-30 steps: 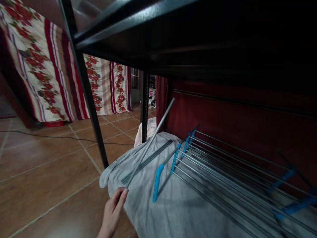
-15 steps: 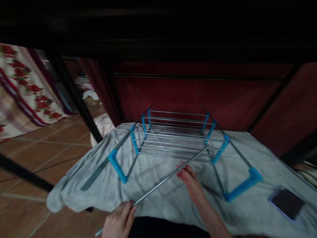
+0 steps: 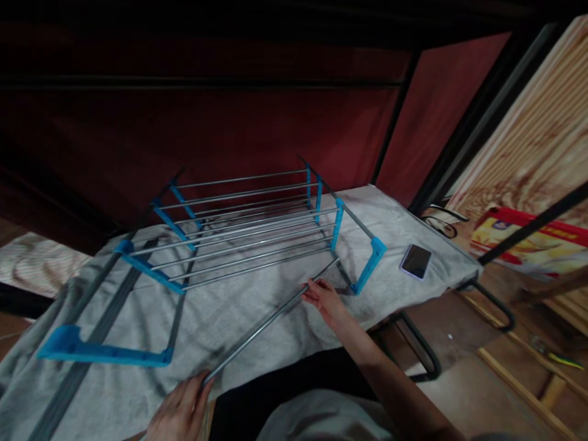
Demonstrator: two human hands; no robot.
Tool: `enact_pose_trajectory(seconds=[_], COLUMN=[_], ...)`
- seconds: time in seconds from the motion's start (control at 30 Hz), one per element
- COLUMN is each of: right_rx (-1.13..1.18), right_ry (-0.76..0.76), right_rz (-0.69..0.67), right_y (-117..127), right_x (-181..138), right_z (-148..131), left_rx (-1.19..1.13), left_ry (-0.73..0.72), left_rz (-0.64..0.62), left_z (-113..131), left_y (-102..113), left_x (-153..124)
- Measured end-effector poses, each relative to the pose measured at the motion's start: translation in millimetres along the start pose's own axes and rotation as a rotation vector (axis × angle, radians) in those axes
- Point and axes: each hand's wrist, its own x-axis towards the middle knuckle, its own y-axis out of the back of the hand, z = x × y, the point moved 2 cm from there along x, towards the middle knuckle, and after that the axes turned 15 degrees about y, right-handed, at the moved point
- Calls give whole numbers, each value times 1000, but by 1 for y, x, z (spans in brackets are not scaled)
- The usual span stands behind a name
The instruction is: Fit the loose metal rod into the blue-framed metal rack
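A thin metal rod (image 3: 261,326) slants across the front of the grey blanket, its far end near the rack's lower right corner. My left hand (image 3: 180,407) is wrapped round its near end. Toward the far end, the fingers of my right hand (image 3: 323,299) pinch the same rod. Behind it stands a partly built rack (image 3: 248,231) of metal bars joined by blue plastic brackets. One blue bracket (image 3: 105,354) lies at the front left, another blue bracket (image 3: 370,267) at the right. Several loose grey rods (image 3: 68,392) lie beneath the left bracket.
A grey blanket (image 3: 280,288) covers the bed under the rack. A phone (image 3: 416,261) lies on it at the right. Past the bed's edge are a red and yellow box (image 3: 528,242), black metal tubes (image 3: 427,349) and wooden slats. Dark red panels (image 3: 206,128) rise behind.
My view has turned to the right, so the rack appears further left. My right hand, loosely open beside the rod before, now has its fingers closed on it. My left hand keeps its grip.
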Motion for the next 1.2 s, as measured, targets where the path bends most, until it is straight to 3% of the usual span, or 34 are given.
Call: enact_pose_trajectory(seconds=[0.27, 0.43, 0.73, 0.9, 1.2], right_rx=[-45, -92, -101, -128, -246], right_ry=[-45, -93, -69, -89, -85], right_rz=[34, 17, 63, 45, -23], right_y=[18, 26, 41, 43, 68], right_x=[3, 10, 32, 39, 53], right_z=[12, 22, 16, 16, 26], left_rx=[-31, 30, 74, 93, 160], left_ry=[20, 26, 120, 162, 252], left_rz=[10, -153, -292, -296, -369], left_z=[48, 70, 78, 84, 76], left_y=[-17, -39, -59, -67, -81], left_x=[30, 64, 104, 124, 120])
